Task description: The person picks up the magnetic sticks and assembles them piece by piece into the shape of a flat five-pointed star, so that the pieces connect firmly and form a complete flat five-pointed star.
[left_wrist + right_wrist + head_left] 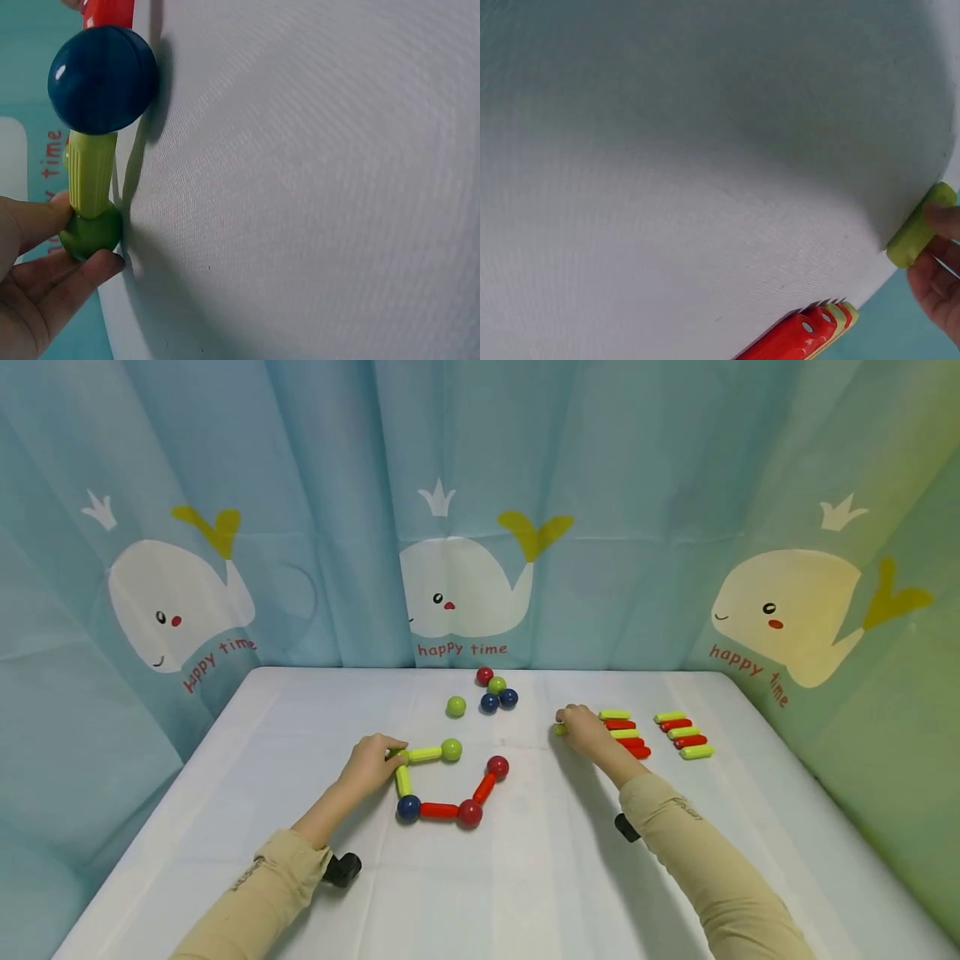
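Khaki cloth sleeves (705, 868) reach in at the bottom, one on each arm, with a small black device (343, 869) at the left wrist and another (627, 828) at the right. Past them on the white cloth-covered table (525, 893) lies an unclosed chain of glossy, plastic-looking parts. Its near side has a dark blue ball (408, 808), joined by a red stick (438, 811) to a red ball (470, 812); from there a second red stick (485, 788) slants away to another red ball (498, 767).

From the blue ball a ribbed yellow-green stick (91, 176) runs to a green ball (91, 234), which the left hand (371, 764) pinches between thumb and fingers. Another yellow-green stick (426, 753) leads on to a green end ball (452, 749) (a gap parts it from the red one).

Well to the right, the right hand (588, 735) pinches a loose yellow-green stick (913, 236). Beside that hand lie two rows of red and yellow-green sticks (683, 732). Farther back sit five loose balls (489, 702): two blue, two green, one red. Behind everything hangs a pale blue whale-print curtain (337, 527).
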Demonstrator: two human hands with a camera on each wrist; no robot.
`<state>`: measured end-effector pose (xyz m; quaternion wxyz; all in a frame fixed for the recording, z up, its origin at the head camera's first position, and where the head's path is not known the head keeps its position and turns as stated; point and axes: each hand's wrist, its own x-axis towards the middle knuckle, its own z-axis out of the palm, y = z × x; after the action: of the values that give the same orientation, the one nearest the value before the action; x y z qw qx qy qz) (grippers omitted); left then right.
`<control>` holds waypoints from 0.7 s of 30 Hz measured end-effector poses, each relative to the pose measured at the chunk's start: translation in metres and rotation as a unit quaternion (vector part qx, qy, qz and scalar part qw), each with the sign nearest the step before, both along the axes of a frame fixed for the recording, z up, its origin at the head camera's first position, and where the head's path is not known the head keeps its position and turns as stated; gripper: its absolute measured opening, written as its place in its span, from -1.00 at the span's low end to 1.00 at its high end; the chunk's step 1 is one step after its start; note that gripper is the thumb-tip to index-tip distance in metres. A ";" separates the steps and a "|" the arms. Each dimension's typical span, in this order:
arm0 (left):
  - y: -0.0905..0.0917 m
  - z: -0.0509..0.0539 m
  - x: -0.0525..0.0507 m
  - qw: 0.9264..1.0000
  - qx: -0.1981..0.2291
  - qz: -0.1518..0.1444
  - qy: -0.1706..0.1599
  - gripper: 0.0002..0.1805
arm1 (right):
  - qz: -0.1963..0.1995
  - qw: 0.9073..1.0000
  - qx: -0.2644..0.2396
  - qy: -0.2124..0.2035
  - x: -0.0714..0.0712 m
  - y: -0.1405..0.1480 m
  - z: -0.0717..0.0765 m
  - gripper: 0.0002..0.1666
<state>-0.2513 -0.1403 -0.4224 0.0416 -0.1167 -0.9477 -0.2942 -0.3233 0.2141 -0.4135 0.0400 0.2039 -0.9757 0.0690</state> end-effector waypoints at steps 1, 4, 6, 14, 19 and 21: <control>0.000 0.000 0.000 1.000 0.003 0.003 -0.001 -0.72 | 0.001 1.000 0.008 0.005 -0.001 0.000 -0.001 -0.83; 0.001 0.001 -0.001 1.000 0.009 0.008 -0.004 -0.72 | 0.005 1.000 0.016 0.021 -0.001 -0.002 -0.002 -0.89; 0.000 0.001 -0.001 1.000 0.012 0.012 -0.007 -0.72 | 0.012 0.999 0.005 0.032 0.001 -0.010 0.000 -0.89; 0.006 -0.001 -0.001 1.000 0.015 0.016 -0.004 -0.72 | 0.065 0.996 -0.064 -0.023 0.019 -0.062 0.015 -0.79; 0.011 -0.001 -0.001 1.000 0.018 0.017 -0.004 -0.72 | 0.069 0.990 -0.112 -0.040 0.023 -0.080 0.019 -0.80; 0.012 -0.001 -0.001 1.000 0.019 0.017 -0.001 -0.72 | 0.063 0.987 -0.139 -0.058 0.023 -0.082 0.019 -0.79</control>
<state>-0.2521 -0.1280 -0.4231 0.0474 -0.0995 -0.9439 -0.3112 -0.3003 0.1317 -0.3941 0.0070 0.2532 -0.9425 0.2182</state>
